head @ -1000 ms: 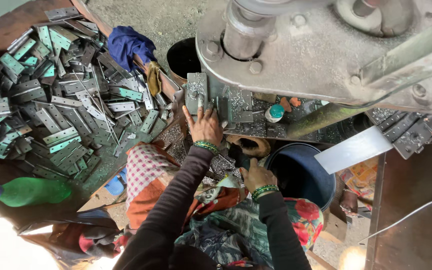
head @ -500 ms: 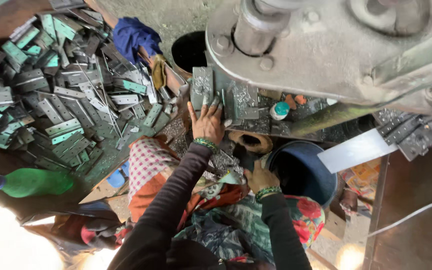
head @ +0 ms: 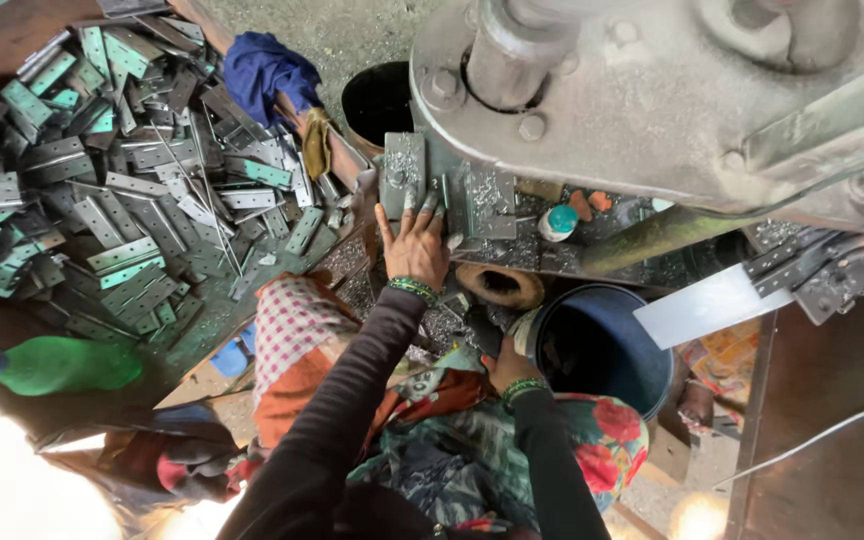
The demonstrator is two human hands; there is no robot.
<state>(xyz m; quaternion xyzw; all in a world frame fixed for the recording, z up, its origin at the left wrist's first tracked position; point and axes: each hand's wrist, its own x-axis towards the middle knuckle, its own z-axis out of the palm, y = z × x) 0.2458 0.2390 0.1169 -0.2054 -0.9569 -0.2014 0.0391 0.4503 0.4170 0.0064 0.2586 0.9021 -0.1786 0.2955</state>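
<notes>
- Left hand (head: 414, 245): flat, palm down, fingers spread, grasping nothing. Fingertips rest on the metal plates (head: 447, 190) lying on the press bed, just under the machine head (head: 672, 90).
- Plates: grey, rectangular, side by side, dusted with bright metal chips; one stands upright at the left edge (head: 401, 172).
- Right hand (head: 507, 358): low, near the lap, beside the rim of the blue bucket (head: 602, 345). Fingers curled; cannot tell whether it grips anything, as the palm is hidden.
- Both wrists carry green bead bangles; both sleeves dark.
- Hinge pile (head: 102, 180): large heap of grey and green-tinted hinge blanks on the bench to the left, well apart from both hands.
- Blue cloth (head: 267, 70) lies at the top edge of the pile; black pot (head: 377, 100) just beside it.
- Green bottle (head: 52, 365) lies on its side at lower left.
- Small teal-capped bottle (head: 558, 222) sits on the bed, right of the plates.
- Bent sheet strip (head: 712, 305) projects to the right, above the bucket.
</notes>
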